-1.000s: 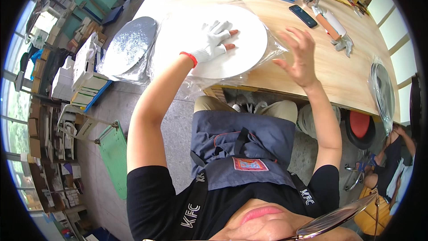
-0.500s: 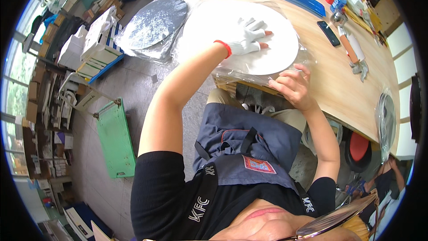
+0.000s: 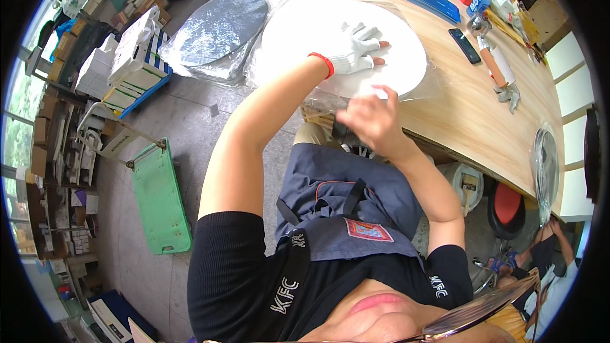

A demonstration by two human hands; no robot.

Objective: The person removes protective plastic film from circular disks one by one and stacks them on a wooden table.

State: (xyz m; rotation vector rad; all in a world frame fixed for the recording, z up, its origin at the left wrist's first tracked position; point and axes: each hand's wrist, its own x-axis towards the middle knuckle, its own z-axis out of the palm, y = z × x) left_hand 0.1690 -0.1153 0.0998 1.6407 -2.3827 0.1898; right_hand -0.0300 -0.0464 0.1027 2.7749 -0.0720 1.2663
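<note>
A large round white board (image 3: pixel 403 41) lies at the table's near edge, with clear plastic film (image 3: pixel 327 103) showing around its rim. My left hand (image 3: pixel 352 51), in a white glove with a red cuff and bare fingertips, rests flat on the board with its fingers spread. My bare right hand (image 3: pixel 373 119) is over the near edge of the board and film, smeared by motion; whether its fingers grip the film cannot be made out. Left of the board sits a dark, shiny round disc (image 3: pixel 222 28) on a stack in clear plastic.
On the wooden table (image 3: pixel 483 127) are a blue flat box (image 3: pixel 427 0), a phone (image 3: pixel 464 46), a bottle (image 3: pixel 480 3) and plastic-wrapped discs (image 3: pixel 546 168) at the right. A green trolley (image 3: pixel 161 197) stands on the floor at left. Another person (image 3: pixel 553 248) sits at lower right.
My right hand has moved left along the board's near edge, away from the film's right corner where its fingers were. My left hand stays flat on the board.
</note>
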